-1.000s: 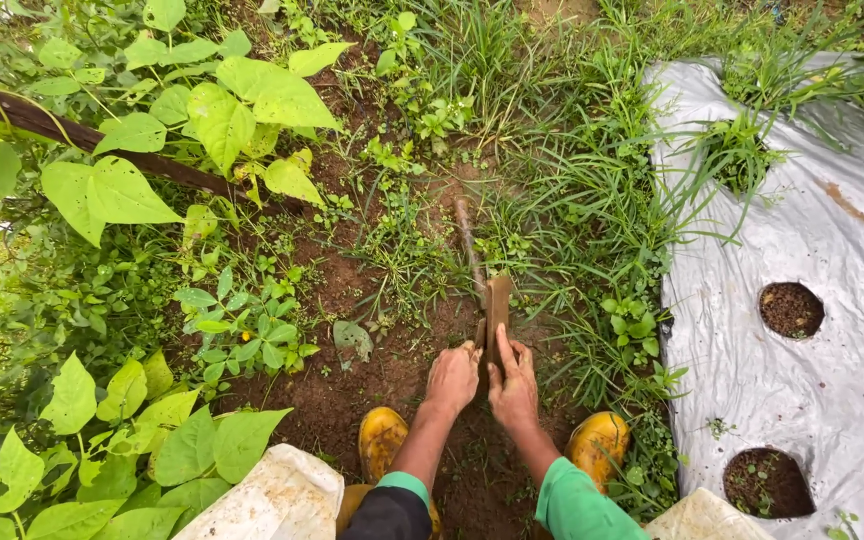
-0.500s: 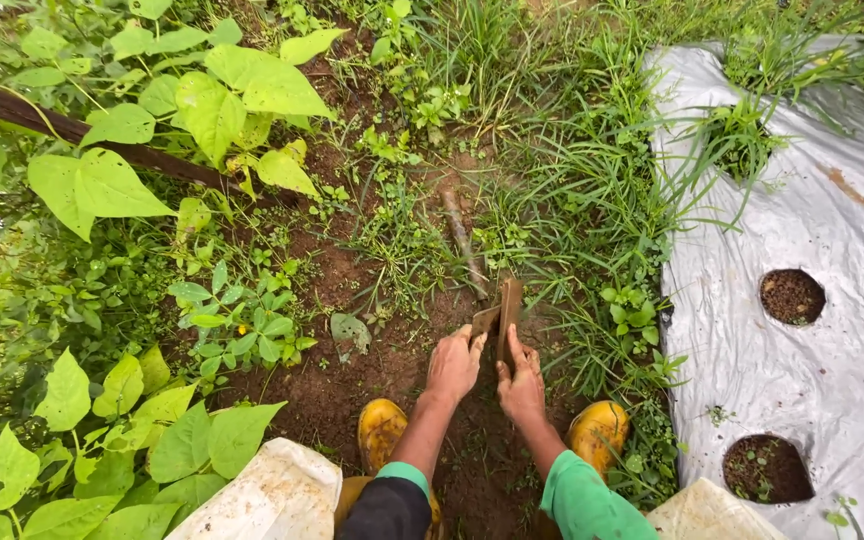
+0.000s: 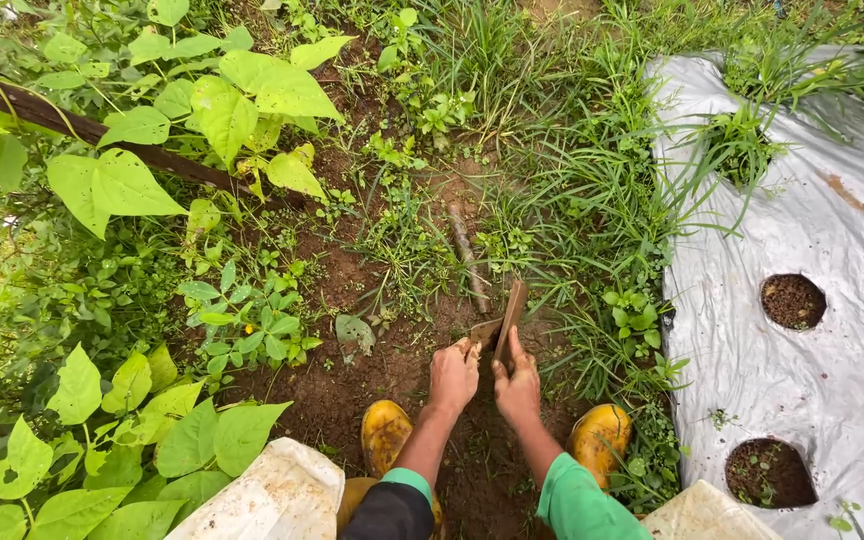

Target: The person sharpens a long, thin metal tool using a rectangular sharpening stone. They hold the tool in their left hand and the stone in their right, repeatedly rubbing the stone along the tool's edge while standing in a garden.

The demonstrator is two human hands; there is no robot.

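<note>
Both of my hands grip a short wooden-handled hoe (image 3: 508, 318) whose blade is in the brown soil (image 3: 372, 390) in front of me. My left hand (image 3: 453, 374) holds the lower part of the tool near the blade. My right hand (image 3: 517, 384) closes on the handle just beside it. My yellow, muddy boots (image 3: 384, 436) stand on the soil to either side of my arms. Grass and small weeds (image 3: 407, 250) grow just beyond the blade.
A silver plastic mulch sheet (image 3: 832, 250) with round planting holes (image 3: 792, 301) covers the bed on the right. Broad-leaved plants (image 3: 242, 100) and a dark stick (image 3: 102, 135) fill the left. White sacks (image 3: 267, 495) lie at the bottom edge.
The hoe and both hands have shifted slightly right and nearer to me, and the handle now tilts more to the right. The view has drifted a little.
</note>
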